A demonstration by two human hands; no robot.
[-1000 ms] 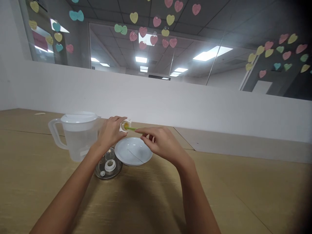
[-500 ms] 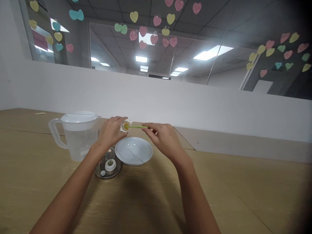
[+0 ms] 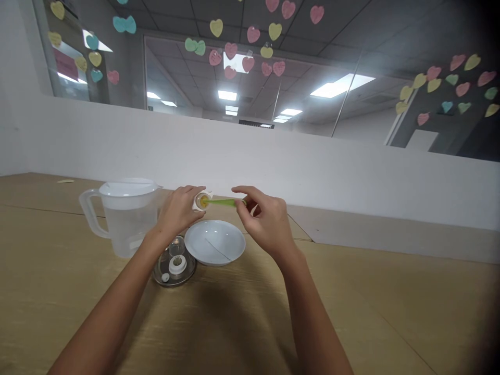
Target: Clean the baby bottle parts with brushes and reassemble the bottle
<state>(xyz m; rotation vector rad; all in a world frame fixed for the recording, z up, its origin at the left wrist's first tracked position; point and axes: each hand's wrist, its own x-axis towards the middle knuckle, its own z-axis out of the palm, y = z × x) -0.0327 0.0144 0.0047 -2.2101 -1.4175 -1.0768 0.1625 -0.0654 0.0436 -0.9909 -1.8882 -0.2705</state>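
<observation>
My left hand [image 3: 178, 207] is closed around a small white jar [image 3: 198, 202] with yellow inside, its mouth tipped toward the right. Between the thumb and fingers of my right hand [image 3: 267, 217] is a slim green stick [image 3: 222, 202], the index finger raised off it. The stick's far end reaches into the jar's mouth. Just below both hands stands a white bowl [image 3: 203, 232] with a thin rod [image 3: 219, 250] lying in it. Left of the bowl, partly behind my left forearm, a round metal tray [image 3: 187, 275] carries a white ring-shaped piece [image 3: 177, 264] and a small white cap [image 3: 165, 277].
A lidded clear plastic pitcher [image 3: 128, 221] stands to the left, its handle [image 3: 89, 216] turned outward. A small clear glass [image 3: 176, 246] is also on the tray. Behind the wooden table [image 3: 371, 302] rises a white wall [image 3: 253, 161] below a window with heart-shaped notes.
My right hand has shifted slightly right and turned, with its index finger lifting. More of the green stick shows, its wider side turned to view. The jar has stayed nearly still.
</observation>
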